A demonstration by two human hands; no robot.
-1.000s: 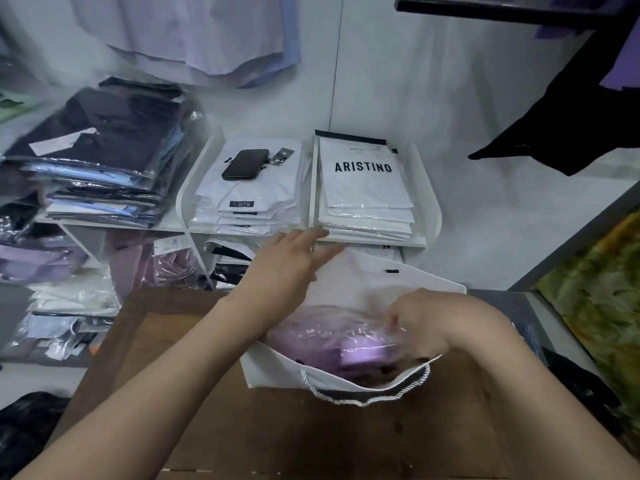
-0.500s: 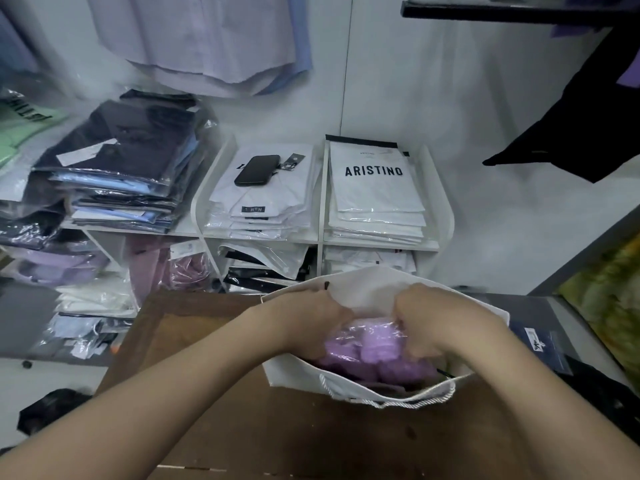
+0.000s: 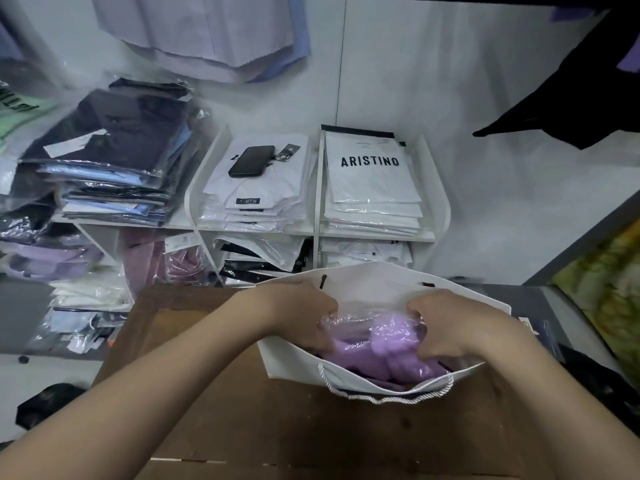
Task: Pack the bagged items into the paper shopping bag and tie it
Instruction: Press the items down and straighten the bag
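Note:
A white paper shopping bag (image 3: 377,282) with a white rope handle (image 3: 391,398) stands open on a brown cardboard surface (image 3: 277,427). Inside its mouth lies a purple garment in a clear plastic bag (image 3: 377,344). My left hand (image 3: 301,315) grips the left end of the bagged garment with curled fingers. At the right end my right hand (image 3: 446,329) grips the plastic the same way. Both hands reach into the bag's opening. The lower part of the garment is hidden by the bag's front wall.
A white shelf unit (image 3: 440,209) behind the bag holds stacks of bagged white shirts, one marked ARISTINO (image 3: 370,168), and a black phone (image 3: 251,161). Bagged dark shirts (image 3: 110,157) pile up at the left. Dark clothing (image 3: 581,98) hangs at the upper right.
My left hand came down from above the bag's far edge into the opening and took hold of the bagged garment. Both hands now hold it lower inside the bag.

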